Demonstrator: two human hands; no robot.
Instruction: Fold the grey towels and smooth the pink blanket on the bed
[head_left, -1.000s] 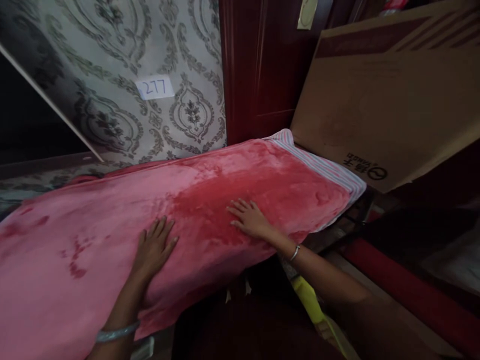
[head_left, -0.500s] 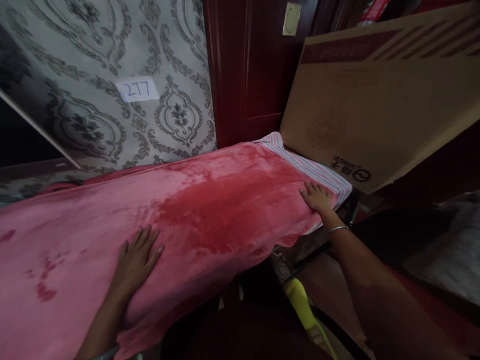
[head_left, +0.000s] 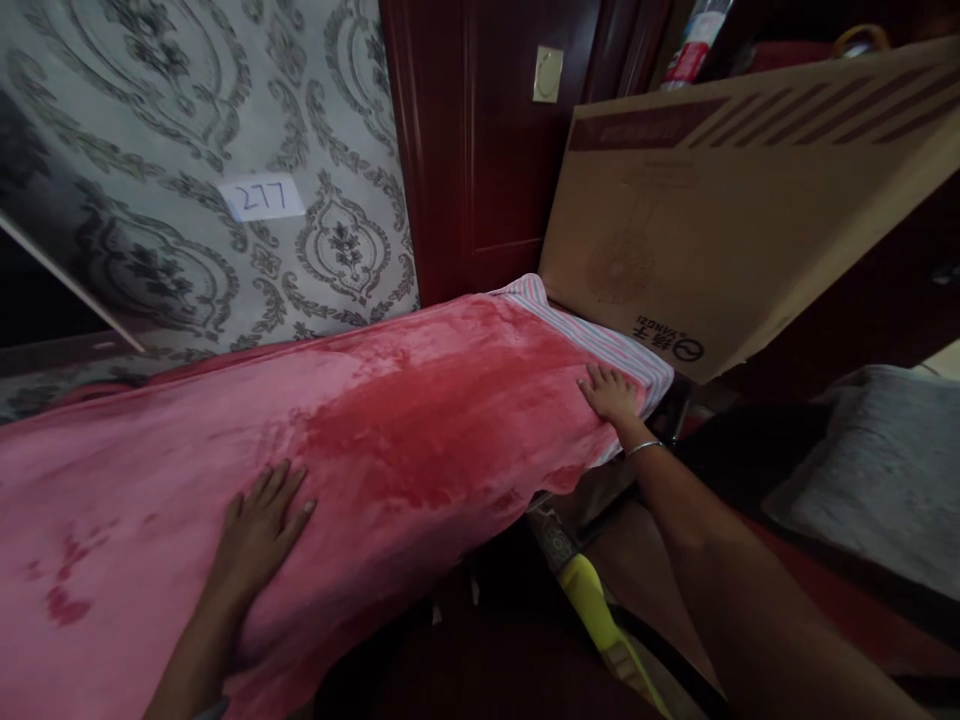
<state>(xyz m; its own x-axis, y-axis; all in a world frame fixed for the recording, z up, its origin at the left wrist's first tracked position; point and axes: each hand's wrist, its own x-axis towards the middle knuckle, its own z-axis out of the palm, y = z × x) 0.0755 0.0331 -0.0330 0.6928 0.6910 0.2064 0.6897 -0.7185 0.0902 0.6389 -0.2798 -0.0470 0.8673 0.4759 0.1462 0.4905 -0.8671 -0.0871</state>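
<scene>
A pink plush blanket is spread over a long surface, with darker red patches where its pile lies the other way. My left hand lies flat on it at the lower left, fingers outstretched. Toward the far right end, my right hand also rests palm down on the blanket, fingers spread, a silver bangle on its wrist. Just beyond that hand, a grey, pink and white striped cloth shows along the blanket's end. Neither hand grips anything.
A large cardboard box stands behind the right end, beside a dark red door. Patterned wallpaper carries a paper marked 277. A yellow object is below the blanket's front edge. A grey bundle lies at the right.
The camera view has shifted slightly, so the scene appears moved to the left and more shows at the right. Both hands stay at about the same places on the blanket.
</scene>
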